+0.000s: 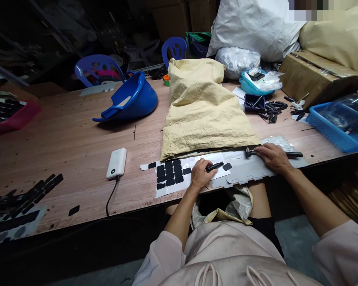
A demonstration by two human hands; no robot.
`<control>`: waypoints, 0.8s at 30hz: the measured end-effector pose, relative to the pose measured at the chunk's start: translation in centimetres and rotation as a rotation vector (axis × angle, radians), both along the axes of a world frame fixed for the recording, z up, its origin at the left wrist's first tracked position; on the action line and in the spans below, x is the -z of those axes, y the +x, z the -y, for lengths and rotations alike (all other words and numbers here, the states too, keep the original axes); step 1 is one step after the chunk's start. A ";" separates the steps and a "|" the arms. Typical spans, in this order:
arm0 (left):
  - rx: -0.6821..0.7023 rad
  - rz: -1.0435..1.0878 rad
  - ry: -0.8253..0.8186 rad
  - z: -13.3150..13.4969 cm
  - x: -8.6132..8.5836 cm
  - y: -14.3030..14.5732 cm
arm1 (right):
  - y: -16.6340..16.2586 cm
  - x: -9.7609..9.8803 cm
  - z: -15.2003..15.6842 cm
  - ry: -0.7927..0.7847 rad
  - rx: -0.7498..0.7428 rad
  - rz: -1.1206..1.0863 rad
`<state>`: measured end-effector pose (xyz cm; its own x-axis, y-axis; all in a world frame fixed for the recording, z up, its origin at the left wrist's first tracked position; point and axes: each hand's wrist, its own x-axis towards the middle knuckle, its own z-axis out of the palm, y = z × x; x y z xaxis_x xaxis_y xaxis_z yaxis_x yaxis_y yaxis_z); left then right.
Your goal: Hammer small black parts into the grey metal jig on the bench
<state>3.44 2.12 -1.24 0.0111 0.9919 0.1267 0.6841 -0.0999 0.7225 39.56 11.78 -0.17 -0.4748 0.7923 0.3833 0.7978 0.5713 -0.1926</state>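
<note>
My left hand (201, 173) is closed around a slim black pen-like piece (216, 166) that points to the right over the white paper. My right hand (273, 157) grips a small hammer (295, 155), its metal head to the left and its dark handle sticking out to the right. Beneath the hammer lies a grey metal plate (238, 171) at the table's front edge. Left of my left hand, a white sheet (179, 186) carries rows of black rounded patches (169, 171). A loose black patch (227, 167) lies just right of the black piece.
A large beige sack (205, 115) lies just behind my hands. A white power bank (117, 163) with a cable and a tilted blue basin (140, 97) are on the left. At the right are black cylindrical parts (273, 109), a blue basket (334, 131) and a cardboard box (313, 81).
</note>
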 end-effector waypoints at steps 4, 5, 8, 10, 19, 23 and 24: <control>0.017 0.002 0.011 0.0 0.3 -0.2 | 0.9 1.0 -1.0 -0.014 0.027 -0.042; 0.024 0.005 0.013 -0.1 0.4 -0.3 | 0.8 1.1 -1.0 -0.010 0.044 -0.051; 0.038 0.022 0.028 -0.1 0.4 -0.6 | 0.4 1.2 -0.8 -0.005 0.072 -0.049; 0.051 0.050 0.063 0.4 0.1 -0.7 | 0.2 1.2 -0.6 -0.007 0.078 -0.039; 0.301 0.036 -0.214 11.1 0.4 1.8 | 0.1 1.4 -0.6 0.031 0.103 -0.034; 0.106 -0.335 -0.636 12.3 2.7 2.1 | 0.1 1.5 -0.7 0.023 0.113 -0.039; 0.085 -0.413 -0.701 12.3 2.9 2.0 | 0.1 1.5 -0.7 0.021 0.115 -0.042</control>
